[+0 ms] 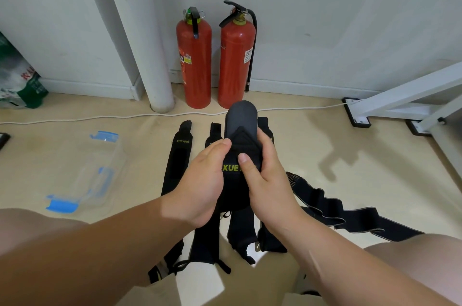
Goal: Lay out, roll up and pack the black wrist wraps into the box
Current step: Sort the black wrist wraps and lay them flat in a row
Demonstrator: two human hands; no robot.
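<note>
Rolling is judged begun: wrap [237, 188] is gripped by left hand [207, 180] and right hand [265, 175]; tight winding is needed next.

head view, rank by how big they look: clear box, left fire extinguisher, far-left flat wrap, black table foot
1-2. clear box and left fire extinguisher: look alike, box nearer the camera, so unranked
3. far-left flat wrap
4. black table foot

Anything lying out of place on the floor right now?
Yes: the strap at right lies rumpled and slanted, while the other wraps on the floor lie straight, side by side. Nothing looks damaged or spilled.
</note>
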